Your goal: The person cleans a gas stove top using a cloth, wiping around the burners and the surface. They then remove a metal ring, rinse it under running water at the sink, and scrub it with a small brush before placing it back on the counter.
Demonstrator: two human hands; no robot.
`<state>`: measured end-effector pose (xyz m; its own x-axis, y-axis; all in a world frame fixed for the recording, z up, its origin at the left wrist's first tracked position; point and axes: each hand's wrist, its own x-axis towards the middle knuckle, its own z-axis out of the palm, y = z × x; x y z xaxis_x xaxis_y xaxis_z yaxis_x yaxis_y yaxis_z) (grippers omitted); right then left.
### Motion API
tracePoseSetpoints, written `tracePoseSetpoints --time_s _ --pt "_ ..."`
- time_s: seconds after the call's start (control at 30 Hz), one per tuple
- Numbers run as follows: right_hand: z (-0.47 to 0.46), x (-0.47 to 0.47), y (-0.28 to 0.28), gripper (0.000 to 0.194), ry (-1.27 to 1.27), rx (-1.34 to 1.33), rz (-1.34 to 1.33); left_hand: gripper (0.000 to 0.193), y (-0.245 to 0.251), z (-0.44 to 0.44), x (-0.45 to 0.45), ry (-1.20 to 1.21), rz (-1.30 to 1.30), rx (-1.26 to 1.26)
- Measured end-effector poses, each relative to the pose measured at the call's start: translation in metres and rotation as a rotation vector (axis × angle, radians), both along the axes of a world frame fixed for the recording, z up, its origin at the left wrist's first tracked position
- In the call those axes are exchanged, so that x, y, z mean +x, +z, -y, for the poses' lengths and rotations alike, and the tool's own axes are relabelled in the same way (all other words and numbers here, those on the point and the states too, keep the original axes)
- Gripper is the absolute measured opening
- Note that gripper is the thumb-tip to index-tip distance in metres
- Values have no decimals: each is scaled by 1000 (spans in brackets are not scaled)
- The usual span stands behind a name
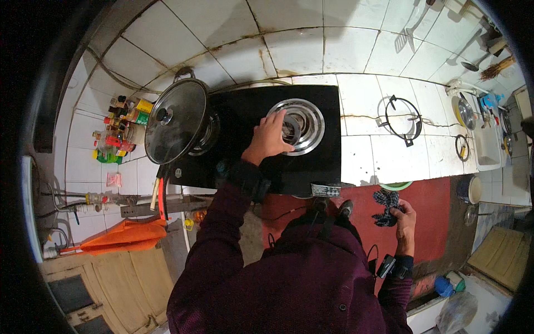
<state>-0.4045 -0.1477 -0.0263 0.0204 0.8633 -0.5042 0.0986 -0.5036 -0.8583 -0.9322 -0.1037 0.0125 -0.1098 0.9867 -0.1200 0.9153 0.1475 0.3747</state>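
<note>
My left hand point(270, 137) reaches over the right burner of a black glass gas cooktop point(246, 104). Its fingers and thumb span a metal ring point(297, 130) at the burner's middle, inside a round shiny steel drip pan point(316, 127); whether they grip the ring cannot be told. My right hand point(404, 220) holds a crumpled black-and-grey patterned cloth point(385, 208) between thumb and fingers, out past the counter's front edge. A black pan support point(404, 121) lies on the white tiled counter to the right of the cooktop.
A wok with a glass lid point(177, 121) covers part of the left burner. Several condiment bottles point(121, 129) stand at the left wall. Near the sink point(487, 146) lies a smaller black ring point(462, 148). An orange cloth point(125, 238) hangs below the counter at left.
</note>
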Motion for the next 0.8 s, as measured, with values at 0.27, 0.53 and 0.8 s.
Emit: tracePoseSetpoints --time_s 0.27,0.53,0.8 --pt "16 20 -15 33 -53 -24 -59 127 -6 -37 4 -6 27 -20" --pt "19 21 -12 32 -70 -15 -58 124 -16 -45 3 -78 10 20" --pt "13 11 -7 30 -61 -13 -38 118 -27 -48 -2 -100 24 114"
